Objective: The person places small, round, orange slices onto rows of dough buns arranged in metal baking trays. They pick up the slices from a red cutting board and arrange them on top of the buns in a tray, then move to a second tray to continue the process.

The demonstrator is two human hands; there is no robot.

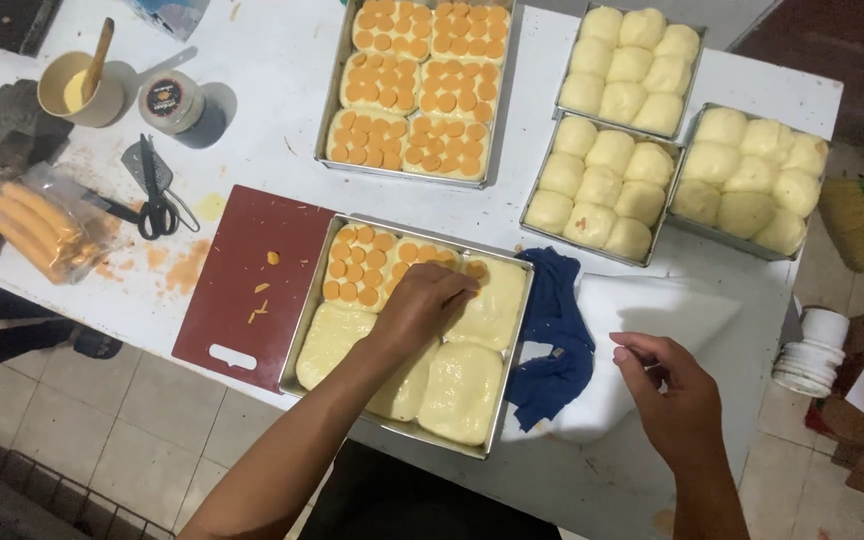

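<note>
Centre frame, the left hand (430, 297) pinches sausage slices (362, 268) onto dough in the near tray (304, 318); right hand (674, 395) hovers loosely curled, empty, lower right — press gently, rows tight, evenly spaced.

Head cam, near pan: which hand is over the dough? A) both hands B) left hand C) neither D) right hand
B: the left hand rests on the dough in the near pan, beside the orange slices, while the right hand is off to the side above the white cloth.
</note>
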